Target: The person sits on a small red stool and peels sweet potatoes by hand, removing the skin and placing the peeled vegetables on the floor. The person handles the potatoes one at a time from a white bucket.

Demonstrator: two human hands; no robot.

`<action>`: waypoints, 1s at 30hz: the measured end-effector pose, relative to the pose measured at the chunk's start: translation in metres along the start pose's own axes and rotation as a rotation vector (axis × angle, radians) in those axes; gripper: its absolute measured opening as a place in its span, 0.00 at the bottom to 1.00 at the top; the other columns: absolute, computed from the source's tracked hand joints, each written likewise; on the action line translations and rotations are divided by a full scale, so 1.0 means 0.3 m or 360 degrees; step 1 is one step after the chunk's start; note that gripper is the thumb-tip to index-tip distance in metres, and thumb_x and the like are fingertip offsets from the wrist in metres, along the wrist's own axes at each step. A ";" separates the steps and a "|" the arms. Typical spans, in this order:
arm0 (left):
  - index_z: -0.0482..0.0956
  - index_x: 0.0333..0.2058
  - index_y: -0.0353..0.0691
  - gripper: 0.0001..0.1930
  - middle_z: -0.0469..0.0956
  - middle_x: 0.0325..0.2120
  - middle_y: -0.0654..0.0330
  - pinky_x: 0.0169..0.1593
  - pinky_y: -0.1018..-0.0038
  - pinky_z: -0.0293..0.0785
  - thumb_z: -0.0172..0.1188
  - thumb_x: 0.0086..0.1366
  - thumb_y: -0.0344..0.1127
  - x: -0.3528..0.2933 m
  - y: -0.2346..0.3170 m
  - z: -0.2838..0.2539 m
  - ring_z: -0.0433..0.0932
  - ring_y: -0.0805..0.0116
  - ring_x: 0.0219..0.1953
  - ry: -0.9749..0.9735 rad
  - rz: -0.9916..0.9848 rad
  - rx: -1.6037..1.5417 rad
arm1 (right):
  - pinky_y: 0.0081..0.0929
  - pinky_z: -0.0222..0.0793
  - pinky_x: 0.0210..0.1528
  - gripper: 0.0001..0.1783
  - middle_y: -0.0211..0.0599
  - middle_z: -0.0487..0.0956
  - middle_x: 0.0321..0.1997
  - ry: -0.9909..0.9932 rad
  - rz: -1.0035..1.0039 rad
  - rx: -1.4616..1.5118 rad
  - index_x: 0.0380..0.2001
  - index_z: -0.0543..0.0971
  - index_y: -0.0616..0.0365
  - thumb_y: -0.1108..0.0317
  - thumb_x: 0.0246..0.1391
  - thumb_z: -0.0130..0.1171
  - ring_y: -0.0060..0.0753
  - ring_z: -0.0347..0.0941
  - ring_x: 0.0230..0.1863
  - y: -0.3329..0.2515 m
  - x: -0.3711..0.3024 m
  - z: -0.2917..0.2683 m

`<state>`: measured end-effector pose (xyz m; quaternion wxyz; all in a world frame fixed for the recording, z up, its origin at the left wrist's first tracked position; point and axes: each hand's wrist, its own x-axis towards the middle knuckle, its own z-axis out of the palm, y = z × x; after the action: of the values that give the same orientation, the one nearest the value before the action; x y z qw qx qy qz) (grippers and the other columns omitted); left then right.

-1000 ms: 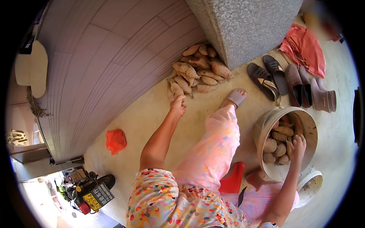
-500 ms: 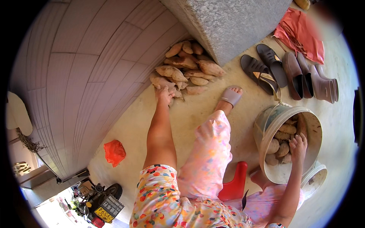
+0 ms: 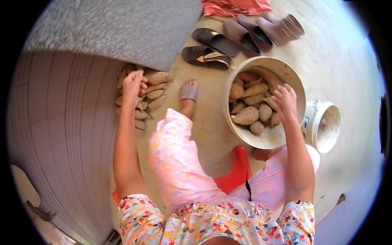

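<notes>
Sweet potatoes (image 3: pixel 155 94) lie heaped in the corner between the tiled wall and the grey stone block. Over the heap is my left hand (image 3: pixel 134 84), its fingers loosely bent and apart, with nothing visible in them. To the right stands a large pale bucket (image 3: pixel 232 130) holding several sweet potatoes (image 3: pixel 246 116) of different sizes. My right hand (image 3: pixel 285 100) is at the bucket's right side, over its mouth. Its fingers are spread and slightly curved, close to a long sweet potato (image 3: pixel 270 77), and I see nothing held there.
A smaller white bucket (image 3: pixel 329 127) stands right of the large one. Beyond are dark slippers (image 3: pixel 207 56), brown shoes (image 3: pixel 241 37), boots (image 3: pixel 281 29) and a red bag (image 3: pixel 237 7). Between my legs is a red plastic seat (image 3: pixel 234 173). My slippered foot (image 3: pixel 188 91) rests between heap and bucket.
The view has turned toward the bucket. My left hand has come off the near side of the heap and is now farther over it. My right hand stays at the bucket.
</notes>
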<state>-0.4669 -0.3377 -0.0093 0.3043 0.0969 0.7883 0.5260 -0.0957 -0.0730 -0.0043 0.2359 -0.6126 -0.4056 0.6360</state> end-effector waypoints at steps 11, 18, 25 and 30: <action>0.76 0.35 0.33 0.12 0.76 0.33 0.51 0.40 0.67 0.70 0.53 0.53 0.33 -0.257 0.153 0.920 0.74 0.59 0.40 -0.1653 0.1217 0.1875 | 0.29 0.66 0.37 0.23 0.38 0.66 0.43 0.0077 0.0107 0.0484 0.48 0.62 0.63 0.70 0.48 0.52 0.30 0.65 0.39 -0.014 0.008 -0.122; 0.79 0.34 0.40 0.12 0.76 0.36 0.56 0.44 0.66 0.63 0.55 0.51 0.35 -0.210 -0.240 1.095 0.71 0.60 0.44 -0.0855 0.1517 0.2731 | 0.26 0.66 0.33 0.19 0.34 0.67 0.36 0.0034 0.0125 0.0605 0.43 0.65 0.61 0.71 0.47 0.53 0.26 0.65 0.34 -0.023 -0.001 -0.147; 0.79 0.34 0.38 0.17 0.78 0.33 0.52 0.39 0.66 0.68 0.61 0.43 0.38 -0.274 0.018 1.094 0.77 0.57 0.36 -0.1517 0.0798 0.2793 | 0.22 0.66 0.30 0.24 0.38 0.68 0.37 0.0022 0.0100 0.0603 0.48 0.63 0.68 0.70 0.46 0.52 0.24 0.65 0.33 -0.033 -0.021 -0.149; 0.78 0.35 0.37 0.20 0.79 0.31 0.53 0.35 0.69 0.73 0.63 0.43 0.41 -0.388 0.215 0.978 0.78 0.56 0.32 -0.1422 0.0108 0.1979 | 0.24 0.65 0.31 0.18 0.36 0.68 0.36 -0.0013 0.0105 0.0584 0.43 0.66 0.64 0.69 0.48 0.51 0.25 0.65 0.33 -0.034 -0.021 -0.148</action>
<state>-0.2144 -0.1392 0.0153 0.4672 0.4778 0.7379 -0.0943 -0.0538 -0.0622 0.0111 0.3211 -0.5697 -0.2633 0.7092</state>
